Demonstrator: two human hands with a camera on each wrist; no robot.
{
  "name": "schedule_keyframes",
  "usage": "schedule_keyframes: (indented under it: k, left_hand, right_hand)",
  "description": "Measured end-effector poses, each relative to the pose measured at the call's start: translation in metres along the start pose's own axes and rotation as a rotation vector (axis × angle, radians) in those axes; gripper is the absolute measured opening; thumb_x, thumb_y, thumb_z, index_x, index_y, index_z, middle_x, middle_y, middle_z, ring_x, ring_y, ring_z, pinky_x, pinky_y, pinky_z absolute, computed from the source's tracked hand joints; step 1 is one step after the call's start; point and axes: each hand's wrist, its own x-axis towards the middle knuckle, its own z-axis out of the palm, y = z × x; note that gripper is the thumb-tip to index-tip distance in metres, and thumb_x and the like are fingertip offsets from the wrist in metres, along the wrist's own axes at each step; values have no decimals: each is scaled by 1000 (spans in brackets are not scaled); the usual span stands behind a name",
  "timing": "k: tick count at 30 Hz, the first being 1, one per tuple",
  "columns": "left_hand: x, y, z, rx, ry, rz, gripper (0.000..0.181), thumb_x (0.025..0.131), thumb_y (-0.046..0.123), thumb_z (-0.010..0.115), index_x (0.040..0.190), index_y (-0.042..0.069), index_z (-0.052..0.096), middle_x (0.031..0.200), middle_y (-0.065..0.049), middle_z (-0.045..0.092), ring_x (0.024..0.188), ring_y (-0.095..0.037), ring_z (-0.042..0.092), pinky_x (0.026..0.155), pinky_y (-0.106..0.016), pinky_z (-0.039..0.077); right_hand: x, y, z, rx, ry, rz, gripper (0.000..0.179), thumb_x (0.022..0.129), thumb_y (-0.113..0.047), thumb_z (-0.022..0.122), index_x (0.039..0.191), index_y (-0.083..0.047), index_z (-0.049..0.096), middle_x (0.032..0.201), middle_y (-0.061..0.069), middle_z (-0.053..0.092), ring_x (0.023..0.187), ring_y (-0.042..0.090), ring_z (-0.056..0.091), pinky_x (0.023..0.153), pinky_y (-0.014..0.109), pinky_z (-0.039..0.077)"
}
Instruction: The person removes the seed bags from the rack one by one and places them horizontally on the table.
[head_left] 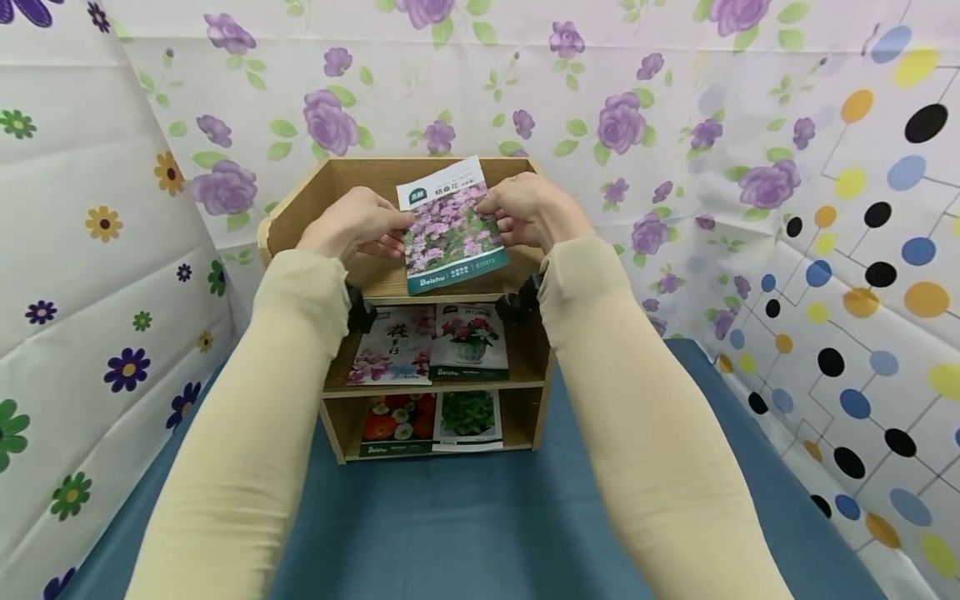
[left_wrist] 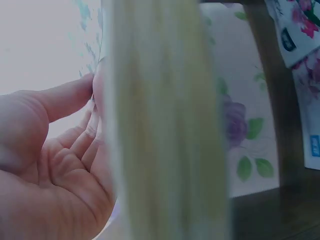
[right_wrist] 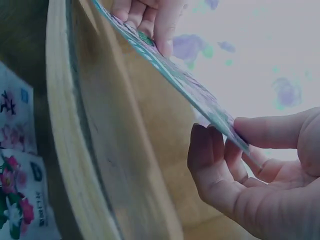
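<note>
A flower seed packet (head_left: 454,225), white at the top with pink blossoms and a green lower band, is tilted in front of the top compartment of a small wooden shelf (head_left: 352,179). My left hand (head_left: 360,223) pinches its left edge between thumb and fingers. On the opposite edge my right hand (head_left: 536,208) grips it the same way. Seen from the right wrist, the packet (right_wrist: 175,82) is nearly edge-on, with the right thumb on one face and the fingers behind. In the left wrist view a blurred shelf edge (left_wrist: 170,120) covers part of the left hand (left_wrist: 65,160).
Two packets, one with pink flowers (head_left: 393,346) and one with a potted plant (head_left: 470,342), stand in the middle compartment. Below are a red-flower packet (head_left: 397,425) and a green-leaf packet (head_left: 467,414). The shelf stands on a blue cloth (head_left: 450,525), with patterned curtains around.
</note>
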Motion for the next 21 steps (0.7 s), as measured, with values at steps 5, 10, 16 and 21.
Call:
schedule_keyframes:
  k: [5,10,16,21]
  left_hand:
    - [-18,-8,-9,25,51,88,36,102,22,54,124,-7,57,93,-9,59,70,-12,64,73,-28,56]
    - [-38,-23,-10,49,101,178,38,102,22,55,126,-6,56,102,-12,63,73,-13,65,71,-27,56]
    - [-65,-46,-3,24,154,271,38,102,24,55,127,-5,56,90,-10,64,68,-15,65,67,-29,56]
    - [-87,-68,1,79,194,322,42,101,32,55,126,-1,58,97,-14,66,72,-17,66,71,-30,56]
  right_hand:
    - [-13,8,8,24,-61,-118,16,98,-5,59,110,-3,49,98,12,56,72,18,55,67,29,53]
    - [-28,26,18,25,-83,-235,12,98,-7,59,99,-2,48,87,6,46,56,12,34,51,24,35]
    - [-47,50,32,-24,-63,-338,14,98,-9,61,95,-4,49,94,6,52,58,13,36,49,25,35]
    - [-59,73,44,-47,-73,-403,14,98,-10,61,94,-5,49,90,6,55,64,15,42,57,29,40]
